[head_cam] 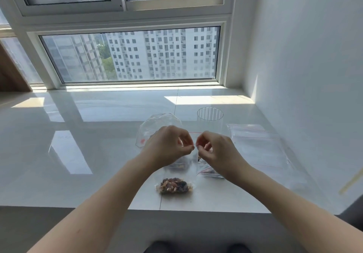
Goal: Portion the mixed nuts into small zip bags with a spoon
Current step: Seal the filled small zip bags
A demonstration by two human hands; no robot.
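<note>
1. Clear plastic zip bag (177,174) hangs above the worktop (98,154), its nuts (173,186) settled at the bottom near the front edge.
2. Left hand (169,146) pinches the bag's top edge with curled fingers (187,150).
3. Right hand (216,150) pinches the same edge just beside it, fingers curled too.
4. Cup (210,120), clear and ribbed, stands behind the bag.
5. Spare bags (257,146) lie flat right of the cup.
6. Big bag (155,127) sits left of the cup, behind the left hand.
7. Another filled bag (208,171) lies under the right wrist.
</note>
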